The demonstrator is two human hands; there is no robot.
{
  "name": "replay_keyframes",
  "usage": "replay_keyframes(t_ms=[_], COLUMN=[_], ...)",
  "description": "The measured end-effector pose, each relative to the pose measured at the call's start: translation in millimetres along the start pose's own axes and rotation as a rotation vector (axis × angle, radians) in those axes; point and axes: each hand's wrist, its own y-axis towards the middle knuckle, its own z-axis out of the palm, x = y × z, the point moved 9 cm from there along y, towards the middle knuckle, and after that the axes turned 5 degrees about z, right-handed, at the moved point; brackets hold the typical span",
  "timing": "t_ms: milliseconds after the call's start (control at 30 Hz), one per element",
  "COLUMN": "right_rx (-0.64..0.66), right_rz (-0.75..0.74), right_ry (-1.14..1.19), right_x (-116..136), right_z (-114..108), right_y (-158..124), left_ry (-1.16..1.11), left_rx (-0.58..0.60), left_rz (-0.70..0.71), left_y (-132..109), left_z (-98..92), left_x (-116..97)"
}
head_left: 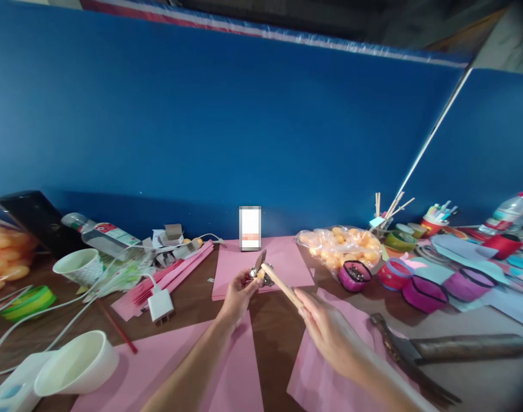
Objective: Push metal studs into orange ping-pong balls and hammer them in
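My right hand (325, 326) is wrapped round a pale wooden stick (282, 286), which slants up and left. The stick's far end meets the fingertips of my left hand (238, 297), or lies just in front of them; I cannot tell which. My left hand is closed on something small, mostly hidden by its fingers. A dark flat piece (260, 260) sticks up there, and small shiny metal bits (268, 278) show beside it. Both hands are over the near edge of a stack of pink paper (231, 269).
A phone-like screen (250, 229) stands at the back. To the right are a bag of orange balls (336, 243), a purple bowl of small metal bits (355, 276) and a hammer (467, 347). Paper cups (79, 361), a white charger (160, 305) and cables lie left.
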Motion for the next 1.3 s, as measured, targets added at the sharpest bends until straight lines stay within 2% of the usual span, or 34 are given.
replay_keyframes(t_ms=[533,733,900,1067,1200,1300], right_rx=[-0.083,-0.01,-0.049,-0.005,-0.024,0.018], right_rz=[-0.036,-0.022,-0.053,-0.006,0.002,0.013], right_ry=[-0.041,-0.015,-0.014,-0.017,0.001,0.012], right_x=[-1.6,0.3,5.4,-2.0,-4.8,-5.3], right_z=[-8.5,1.3,-6.9,-0.1,2.3,6.9], right_y=[-1.2,-3.8,-2.4,-2.3,-2.6,-1.9], left_ry=[-0.085,-0.119,-0.096,-0.091,-0.087,-0.092], left_rx=[-0.046,-0.024,-0.034,-0.011,-0.032,-0.053], left_rz=[-0.02,-0.027,-0.015,-0.01,-0.015,-0.018], left_y=[0.4,0.6,1.6,0.0,-0.3,-0.6], left_z=[-2.5,-1.5,-2.9,0.3,-2.7,-3.8], left_x=[3.2,4.4,5.4,2.1,3.5,4.1])
